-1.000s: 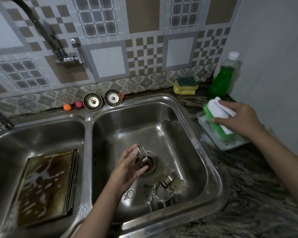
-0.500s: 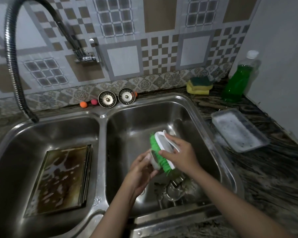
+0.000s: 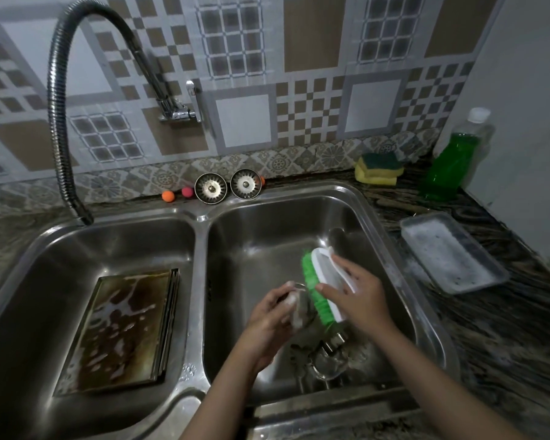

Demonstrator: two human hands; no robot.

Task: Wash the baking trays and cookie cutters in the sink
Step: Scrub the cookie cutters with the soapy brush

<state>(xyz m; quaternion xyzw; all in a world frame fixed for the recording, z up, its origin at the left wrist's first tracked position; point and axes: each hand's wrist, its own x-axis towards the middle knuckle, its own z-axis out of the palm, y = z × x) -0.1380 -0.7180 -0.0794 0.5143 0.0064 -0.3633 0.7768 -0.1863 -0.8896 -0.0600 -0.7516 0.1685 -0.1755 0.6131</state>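
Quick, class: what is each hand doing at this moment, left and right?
Left hand: closed, holding a soapy metal cookie cutter over the right sink basin.
Right hand: closed, holding the green scrub brush against the cutter.

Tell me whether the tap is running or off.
Off, as far as the view shows: no water falls from the tap's spout into the left basin, and the trays there hold only still suds.

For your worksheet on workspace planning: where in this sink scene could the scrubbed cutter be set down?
Free: the far half of the right basin, and the left basin floor behind the baking trays. Crowded: the right basin's near floor, where more cookie cutters lie under both hands.
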